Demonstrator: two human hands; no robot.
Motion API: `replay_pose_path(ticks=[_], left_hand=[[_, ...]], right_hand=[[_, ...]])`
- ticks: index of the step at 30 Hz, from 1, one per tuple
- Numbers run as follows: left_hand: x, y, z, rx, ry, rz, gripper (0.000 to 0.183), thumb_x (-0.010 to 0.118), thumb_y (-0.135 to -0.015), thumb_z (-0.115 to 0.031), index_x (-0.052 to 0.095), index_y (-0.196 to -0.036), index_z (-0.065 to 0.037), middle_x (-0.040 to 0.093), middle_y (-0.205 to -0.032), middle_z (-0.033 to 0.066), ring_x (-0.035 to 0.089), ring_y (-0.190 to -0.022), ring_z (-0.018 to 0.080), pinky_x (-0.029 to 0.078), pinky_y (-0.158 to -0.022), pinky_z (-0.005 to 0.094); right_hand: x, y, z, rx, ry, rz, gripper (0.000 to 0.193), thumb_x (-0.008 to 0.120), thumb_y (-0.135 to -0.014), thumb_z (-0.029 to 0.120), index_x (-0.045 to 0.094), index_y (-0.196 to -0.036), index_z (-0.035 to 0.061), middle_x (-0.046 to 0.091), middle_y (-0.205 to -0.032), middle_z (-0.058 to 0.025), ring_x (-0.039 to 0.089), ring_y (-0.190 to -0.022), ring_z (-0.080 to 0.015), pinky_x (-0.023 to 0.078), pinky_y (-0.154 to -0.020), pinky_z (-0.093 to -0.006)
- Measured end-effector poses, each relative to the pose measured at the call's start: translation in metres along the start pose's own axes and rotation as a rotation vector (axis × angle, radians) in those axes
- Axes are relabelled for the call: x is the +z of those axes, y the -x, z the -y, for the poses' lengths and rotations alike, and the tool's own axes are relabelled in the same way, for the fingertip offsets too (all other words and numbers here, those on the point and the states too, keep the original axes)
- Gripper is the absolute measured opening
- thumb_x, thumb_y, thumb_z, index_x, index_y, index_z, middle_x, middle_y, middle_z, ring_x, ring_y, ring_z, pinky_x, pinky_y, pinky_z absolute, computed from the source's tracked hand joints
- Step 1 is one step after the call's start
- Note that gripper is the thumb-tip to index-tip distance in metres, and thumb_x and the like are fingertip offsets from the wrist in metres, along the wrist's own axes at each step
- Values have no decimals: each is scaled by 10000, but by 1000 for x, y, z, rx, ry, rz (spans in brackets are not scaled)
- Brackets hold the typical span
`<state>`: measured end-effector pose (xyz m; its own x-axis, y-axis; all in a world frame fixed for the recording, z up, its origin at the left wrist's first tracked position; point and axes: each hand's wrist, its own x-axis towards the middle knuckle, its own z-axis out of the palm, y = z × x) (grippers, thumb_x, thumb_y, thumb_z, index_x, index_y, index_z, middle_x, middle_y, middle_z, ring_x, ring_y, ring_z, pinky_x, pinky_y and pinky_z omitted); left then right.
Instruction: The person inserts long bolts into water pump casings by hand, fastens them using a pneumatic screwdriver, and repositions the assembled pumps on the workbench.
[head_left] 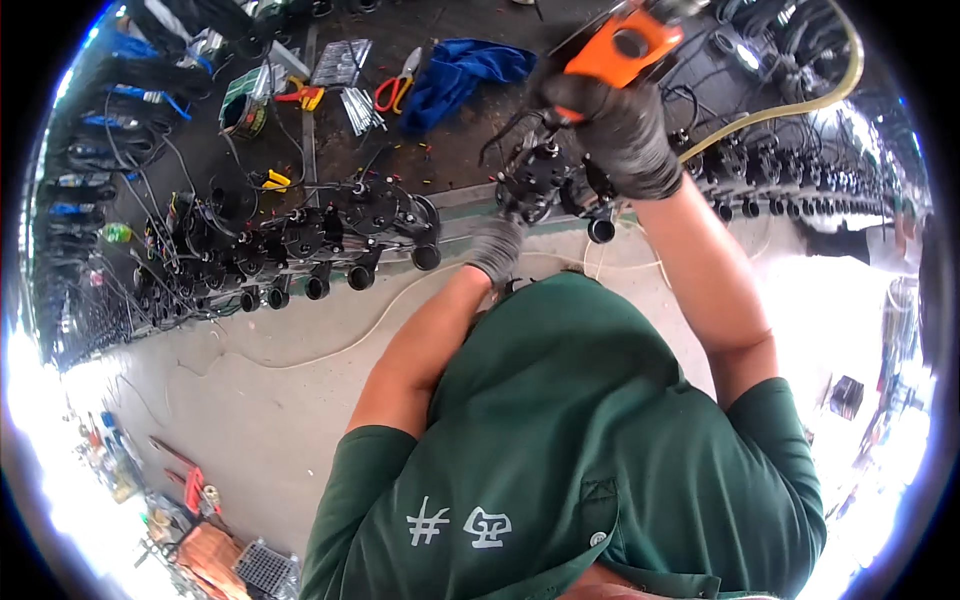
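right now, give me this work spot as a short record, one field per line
right hand: dark-gloved, holding an orange tool
left hand: gloved, at the near edge of a round black part; fingers partly hidden
row: similar black parts on both sides
beyond, left: blue cloth, scissors
right: yellowish hose, curving

Just left of the right grip [625, 140] I see a crumpled blue cloth [465, 78], then scissors [409, 72] with red and yellow handles, near some thin pale strips [359, 110] and a clear packet [341, 62]. Farther left lie red-and-yellow pliers [306, 96]; well below the grip, a grey gridded crate [265, 568].
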<state>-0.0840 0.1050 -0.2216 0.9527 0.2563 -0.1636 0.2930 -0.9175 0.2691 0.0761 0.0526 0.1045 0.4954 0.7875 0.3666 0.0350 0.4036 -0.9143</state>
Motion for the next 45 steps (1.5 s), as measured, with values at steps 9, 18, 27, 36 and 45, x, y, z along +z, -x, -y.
replay_pose_path(ticks=[9,18,27,36,45], left_hand=[[-53,4,-10,741,-364,36,196,575,-910,-185,713,-1031,-119,701,-1088,75,659,-1059,261,520,-867,420],[-161,-64,-119,563,-686,197,513,564,-952,-245,555,-1462,-197,517,-1519,28,463,-1414,248,367,-1161,475],[-48,-118,-89,462,420,-148,549,478,-1000,-379,452,-1519,-203,377,-1624,42,391,-1467,228,317,-1216,493],[-23,-116,-92,199,1608,19,651,415,-1023,-528,457,-1520,-109,447,-1580,104,406,-1460,294,330,-1220,487],[-25,-116,-101,173,1731,87,762,378,-1028,-619,449,-1521,-43,456,-1574,149,414,-1457,346,326,-1232,497]], right_hand=[[-50,29,15,-133,114,-140,405,752,-813,109,650,-1182,-26,688,-867,-78,701,-800,-215,584,-744,-344],[-49,55,8,-29,65,-251,461,744,-820,90,629,-1245,-44,690,-894,-78,710,-843,-226,589,-794,-358],[-40,58,-10,27,166,-188,485,769,-815,117,621,-1254,-25,698,-880,-77,696,-819,-207,569,-772,-339],[-23,52,-16,73,201,-93,531,829,-791,100,620,-1268,-4,722,-921,-77,700,-836,-182,581,-763,-322],[-29,57,-26,17,211,-89,492,819,-849,165,624,-1258,-27,722,-929,-63,691,-835,-152,560,-740,-285]])
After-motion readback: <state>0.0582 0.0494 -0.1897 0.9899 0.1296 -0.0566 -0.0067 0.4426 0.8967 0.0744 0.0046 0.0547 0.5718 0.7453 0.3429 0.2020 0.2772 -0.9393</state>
